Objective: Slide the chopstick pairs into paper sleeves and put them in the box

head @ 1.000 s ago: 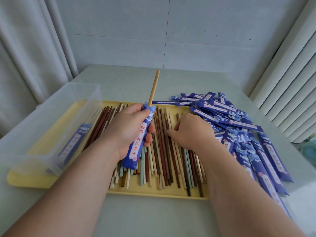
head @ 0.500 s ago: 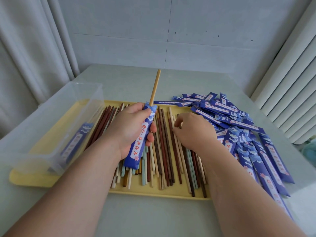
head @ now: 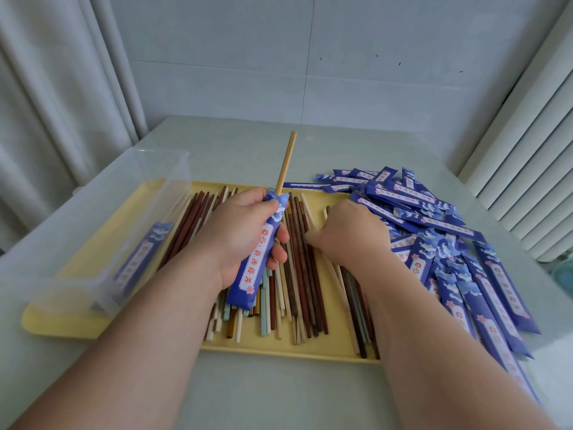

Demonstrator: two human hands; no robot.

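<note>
While the left grip (head: 245, 231) clasps a blue paper sleeve (head: 259, 259) at its middle, one tan chopstick (head: 285, 162) juts from the mouth, so the pair looks half loaded.

- **Right grip** (head: 344, 234): curled down among the loose chopsticks (head: 302, 274) on the yellow tray (head: 279, 349) (I cannot tell whether it pinches one).
- **Next move:** probably find the matching tan stick and thread it in alongside.
- **Sleeve axis:** the sleeve is held above the tray, its long axis running near to far, with the mouth pointing away.
- **Box** (head: 102, 218): to the left.

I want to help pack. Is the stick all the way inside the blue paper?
Partly out: the stick pokes high above the blue paper.
</note>
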